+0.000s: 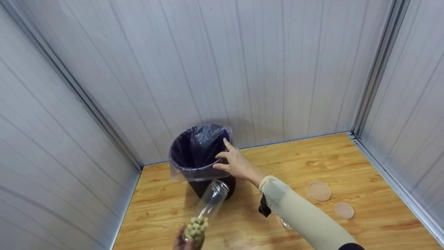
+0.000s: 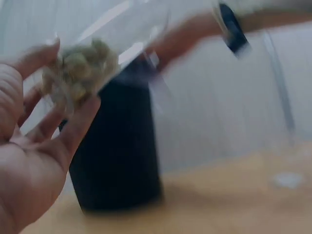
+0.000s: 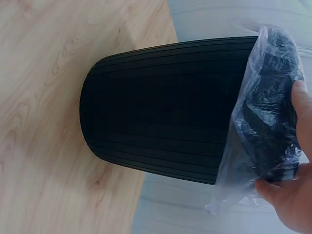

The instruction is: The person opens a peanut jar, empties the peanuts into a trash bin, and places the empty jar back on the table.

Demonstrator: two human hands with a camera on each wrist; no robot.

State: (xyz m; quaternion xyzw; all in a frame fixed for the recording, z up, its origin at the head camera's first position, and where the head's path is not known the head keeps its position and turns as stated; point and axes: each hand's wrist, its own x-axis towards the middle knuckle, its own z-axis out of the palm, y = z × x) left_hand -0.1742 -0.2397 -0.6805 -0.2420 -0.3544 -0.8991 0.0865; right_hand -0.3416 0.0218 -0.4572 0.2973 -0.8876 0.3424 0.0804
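My left hand [image 1: 184, 241] grips the base of a clear jar [image 1: 211, 203], which tilts with its mouth up toward the bin. Pale green, nut-like pieces [image 1: 196, 227] lie in the jar's lower end; their exact kind cannot be told. In the left wrist view, the thumb and fingers [image 2: 78, 126] curl round this end. A black bin [image 3: 161, 109] stands upright, lined with a thin purple plastic bag [image 3: 265, 107] folded over its rim. My right hand [image 1: 239, 165] is at the bin's right rim, its thumb and fingers spread apart over the bag.
Two round translucent discs [image 1: 319, 191] lie on the wood-look floor [image 1: 260, 229] at the right. A small clear glass object [image 1: 285, 222] is partly hidden behind the right sleeve [image 1: 305, 215]. Pale panelled walls [image 1: 263, 69] close in behind the bin and on both sides.
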